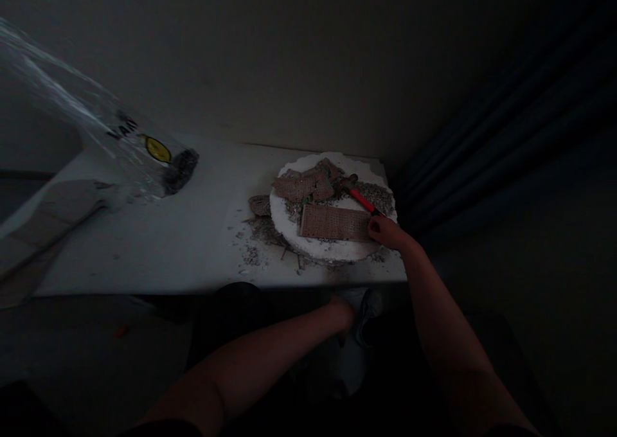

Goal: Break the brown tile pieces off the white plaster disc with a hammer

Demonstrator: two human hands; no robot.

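Note:
My right hand [386, 232] is closed at the right end of a flat brown slab [335, 223] with rows of small dimples, its fingers curled on the edge. The slab rests on a round white board [332, 250] strewn with grey crumbs. Just behind that hand lies a hammer [362, 200] with a red handle, its dark end reaching the fingers and its head among broken brown pieces [303, 185]. My left hand [341, 315] hangs low in front of the table edge, above a shoe. Its fingers are mostly hidden in the dark.
Grey rubble [250, 256] lies around the board on the white table [193, 250]. At the left is a clear plastic bag [123, 141] with a yellow mark and dark bits at its bottom. A wall stands behind, and a dark curtain [506, 122] hangs at the right.

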